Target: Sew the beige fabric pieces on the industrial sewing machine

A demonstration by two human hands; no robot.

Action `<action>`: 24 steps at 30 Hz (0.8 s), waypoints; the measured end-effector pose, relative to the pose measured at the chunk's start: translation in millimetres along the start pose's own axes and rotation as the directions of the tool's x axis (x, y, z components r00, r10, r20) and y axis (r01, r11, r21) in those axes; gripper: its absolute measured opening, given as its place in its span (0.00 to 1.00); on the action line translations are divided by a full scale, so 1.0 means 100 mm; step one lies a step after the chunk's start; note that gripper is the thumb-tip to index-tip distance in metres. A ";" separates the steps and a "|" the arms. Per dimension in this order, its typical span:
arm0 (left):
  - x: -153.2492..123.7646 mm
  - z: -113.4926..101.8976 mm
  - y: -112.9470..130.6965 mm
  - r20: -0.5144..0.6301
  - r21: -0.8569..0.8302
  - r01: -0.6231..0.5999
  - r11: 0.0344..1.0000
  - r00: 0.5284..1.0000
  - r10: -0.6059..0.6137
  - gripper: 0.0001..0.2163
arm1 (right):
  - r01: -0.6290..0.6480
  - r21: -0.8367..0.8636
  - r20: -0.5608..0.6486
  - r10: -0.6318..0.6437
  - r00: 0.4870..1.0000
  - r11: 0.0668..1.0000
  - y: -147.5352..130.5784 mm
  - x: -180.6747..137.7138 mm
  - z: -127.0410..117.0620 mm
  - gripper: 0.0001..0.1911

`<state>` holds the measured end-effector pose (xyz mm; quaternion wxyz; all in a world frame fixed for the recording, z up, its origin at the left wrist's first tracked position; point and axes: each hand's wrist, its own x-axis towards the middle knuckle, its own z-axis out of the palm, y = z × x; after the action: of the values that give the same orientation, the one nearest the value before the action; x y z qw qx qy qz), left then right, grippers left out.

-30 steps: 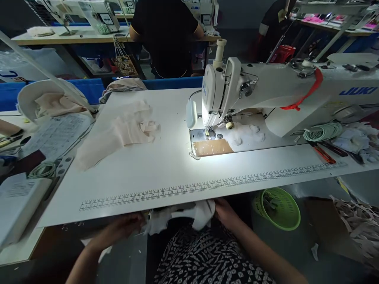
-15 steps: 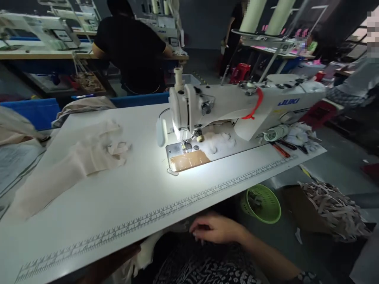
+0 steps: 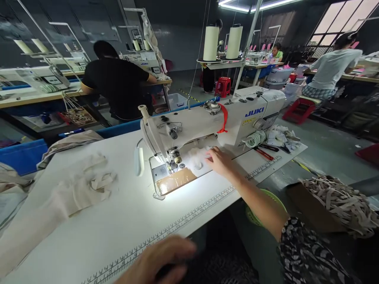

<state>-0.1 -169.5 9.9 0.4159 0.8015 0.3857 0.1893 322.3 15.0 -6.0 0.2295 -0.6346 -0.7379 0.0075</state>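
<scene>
My right hand (image 3: 219,162) reaches under the sewing machine (image 3: 192,128) arm from the right. Its bent fingertips are at the edge of a small heap of whitish fabric pieces (image 3: 195,157) on the machine bed, with thumb and fingers slightly apart. My left hand (image 3: 161,258), smeared by motion, is over the table's front edge. Its thumb and fingers are apart, and nothing shows between them. A length of beige fabric (image 3: 79,193) lies crumpled across the left side of the white table (image 3: 127,221). Near the needle sits a tan plate (image 3: 174,181).
A printed ruler (image 3: 183,223) runs along the front edge. Orange-handled snips (image 3: 264,154), a coil of pale cord (image 3: 255,139) and scraps (image 3: 282,137) lie right of the machine. Below are a green basket (image 3: 274,199) and a box of strips (image 3: 340,201). Other people sit at machines beyond.
My right hand has risen from below the table edge to the fabric pieces by the machine. My left hand has come into view at the front edge. The view has tilted up and turned right.
</scene>
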 end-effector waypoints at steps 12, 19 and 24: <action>2.58 0.24 -0.30 -0.588 0.592 0.097 0.800 0.730 0.347 0.14 | 0.024 0.251 -0.028 -0.018 0.999 0.968 0.14 -0.04 0.12 0.04; 2.60 0.15 -0.33 -0.632 0.441 0.028 0.897 0.720 0.288 0.03 | 0.004 0.258 -0.021 0.001 1.000 0.966 0.14 -0.03 0.10 0.04; 2.27 0.14 -0.10 -0.591 0.101 -0.064 0.993 0.799 0.112 0.07 | 0.026 0.246 -0.010 -0.025 1.000 0.969 0.16 -0.03 0.05 0.07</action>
<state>147.2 2.9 -10.5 0.2339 0.7338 0.4660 0.4356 335.7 16.4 -16.0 0.3089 -0.5918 -0.7386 0.0939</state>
